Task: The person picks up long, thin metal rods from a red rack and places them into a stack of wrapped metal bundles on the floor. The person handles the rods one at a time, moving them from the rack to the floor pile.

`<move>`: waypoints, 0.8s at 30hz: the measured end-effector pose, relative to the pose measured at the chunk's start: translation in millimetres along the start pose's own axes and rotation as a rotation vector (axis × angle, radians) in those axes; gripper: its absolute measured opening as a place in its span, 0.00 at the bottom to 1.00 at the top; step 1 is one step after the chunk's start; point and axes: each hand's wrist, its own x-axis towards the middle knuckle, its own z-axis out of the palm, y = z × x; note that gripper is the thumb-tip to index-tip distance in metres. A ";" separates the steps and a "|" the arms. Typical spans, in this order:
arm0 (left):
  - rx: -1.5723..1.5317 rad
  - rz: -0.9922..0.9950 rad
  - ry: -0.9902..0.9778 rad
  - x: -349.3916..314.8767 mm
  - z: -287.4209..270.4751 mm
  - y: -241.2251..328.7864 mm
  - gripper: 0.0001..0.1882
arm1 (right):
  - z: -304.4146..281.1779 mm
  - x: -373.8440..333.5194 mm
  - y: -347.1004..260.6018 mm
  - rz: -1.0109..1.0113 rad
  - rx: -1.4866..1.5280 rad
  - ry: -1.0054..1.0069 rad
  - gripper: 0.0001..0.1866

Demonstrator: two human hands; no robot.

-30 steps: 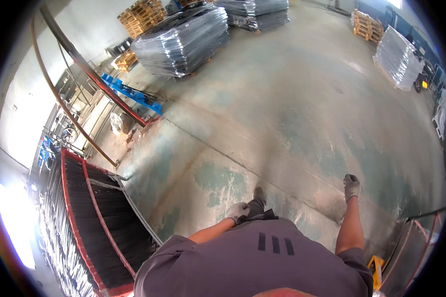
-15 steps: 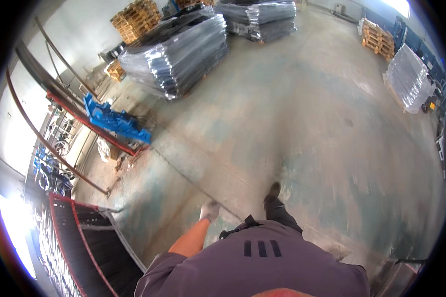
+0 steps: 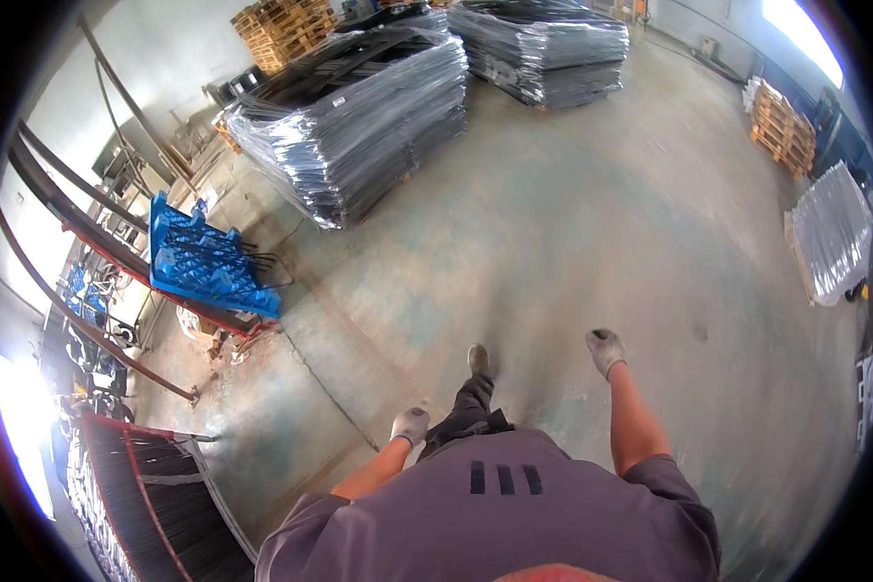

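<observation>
My left hand [image 3: 411,425], in a pale grey work glove, hangs beside my left hip, above the concrete floor. Its fingers are curled in, with nothing showing in them. My right hand [image 3: 606,351] wears a matching glove and swings out ahead on the right. It is closed into a loose fist, and no object shows in it. Neither hand touches anything. Between them one shoe [image 3: 478,360] is planted forward, under a dark trouser leg.
Film-wrapped stacks of dark sheets [image 3: 388,121] stand ahead to the left, near wooden pallets [image 3: 279,37]. A blue plastic pallet [image 3: 199,257] leans by a red-edged frame at left. A rack of dark rods [image 3: 170,495] is close by on my left. A wrapped pallet [image 3: 832,233] stands at right.
My right hand has come into view, swung forward. The other leg is now in front. The wrapped stacks and the blue pallet look closer as I walk ahead.
</observation>
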 end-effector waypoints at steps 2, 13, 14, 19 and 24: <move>0.209 0.174 -0.002 70.0 4.9 38.8 0.23 | -6.4 56.8 -80.2 -0.056 0.056 0.024 0.22; 0.169 0.378 0.035 331.3 -156.5 378.7 0.22 | 102.6 232.8 125.8 0.637 -0.434 -0.672 0.21; 0.130 0.351 0.056 347.9 -172.6 409.3 0.21 | 107.1 241.2 121.5 0.680 -0.395 -0.666 0.22; -0.024 0.386 0.132 459.1 -214.6 514.9 0.20 | 125.7 374.5 55.6 0.702 -0.317 -0.634 0.25; -0.053 0.305 0.116 532.6 -228.8 586.6 0.21 | 128.9 609.8 -52.3 0.485 -0.338 -0.547 0.28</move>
